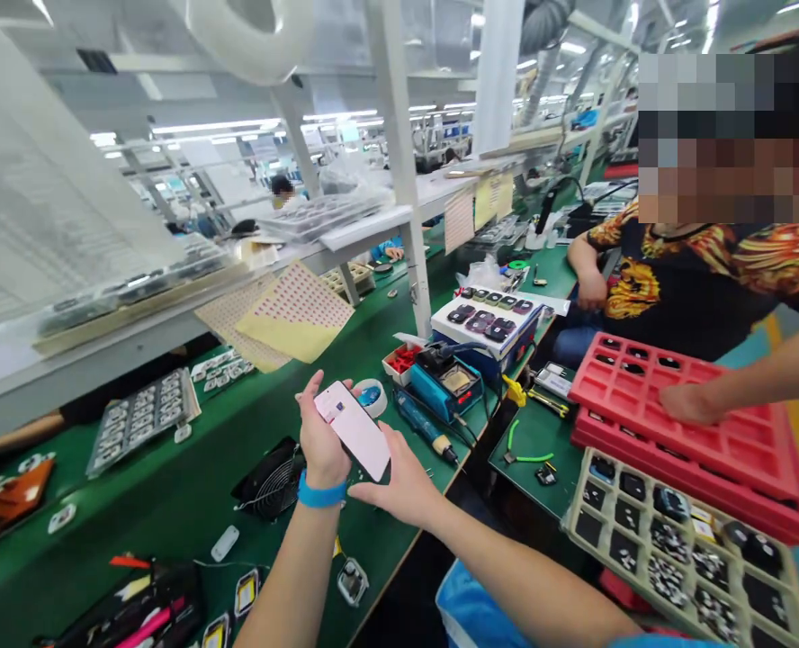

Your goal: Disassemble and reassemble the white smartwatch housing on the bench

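A smartphone [357, 432] with a bright, mostly white screen is held above the green bench. My left hand [324, 436], with a blue band [321, 491] at the wrist, grips the phone along its left side. On its lower right edge, the fingers and thumb of my right hand [403, 477] close around the phone. Behind the phone stands a round white tub [371, 397] with something blue in it. To the left below my hands lies a black fan [271, 481] with a wire guard.
A blue soldering station [445, 387] and an electric screwdriver [423, 427] lie right of my hands. A co-worker's hand [689, 405] rests on stacked red trays [764, 432]. Nearer is a beige parts tray [579, 513]. A black pouch [170, 598] lies front left.
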A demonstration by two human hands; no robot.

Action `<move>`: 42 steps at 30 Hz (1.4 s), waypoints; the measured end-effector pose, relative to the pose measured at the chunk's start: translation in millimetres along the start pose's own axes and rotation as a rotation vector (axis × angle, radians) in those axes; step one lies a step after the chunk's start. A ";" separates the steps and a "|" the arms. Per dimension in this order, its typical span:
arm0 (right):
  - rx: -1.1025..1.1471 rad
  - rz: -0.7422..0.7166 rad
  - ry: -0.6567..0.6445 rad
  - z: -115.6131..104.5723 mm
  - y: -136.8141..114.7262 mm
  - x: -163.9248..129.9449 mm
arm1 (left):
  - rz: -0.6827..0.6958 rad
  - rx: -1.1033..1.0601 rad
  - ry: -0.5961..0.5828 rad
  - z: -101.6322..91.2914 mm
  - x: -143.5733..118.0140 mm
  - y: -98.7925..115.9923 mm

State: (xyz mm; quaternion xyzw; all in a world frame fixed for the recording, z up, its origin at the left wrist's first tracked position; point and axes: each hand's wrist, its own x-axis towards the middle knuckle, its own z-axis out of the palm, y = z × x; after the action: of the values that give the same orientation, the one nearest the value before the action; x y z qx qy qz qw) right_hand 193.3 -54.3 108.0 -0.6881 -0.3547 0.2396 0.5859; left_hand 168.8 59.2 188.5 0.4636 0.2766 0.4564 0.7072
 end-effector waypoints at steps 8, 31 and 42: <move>0.270 0.054 0.103 -28.4 32.8 -30.7 | 0.172 0.149 -0.008 97.6 37.1 23.7; 0.039 -0.232 -0.152 -132.0 -63.4 43.6 | 0.222 0.373 -0.207 140.9 24.9 7.6; 0.056 -0.182 -0.153 -133.3 -75.4 67.6 | 0.246 0.391 -0.243 135.9 28.5 5.2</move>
State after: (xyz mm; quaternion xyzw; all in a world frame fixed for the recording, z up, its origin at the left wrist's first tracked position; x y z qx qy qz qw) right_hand 319.9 -82.5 213.9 -0.6163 -0.4524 0.2470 0.5954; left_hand 289.7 30.9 250.8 0.6731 0.2140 0.4180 0.5713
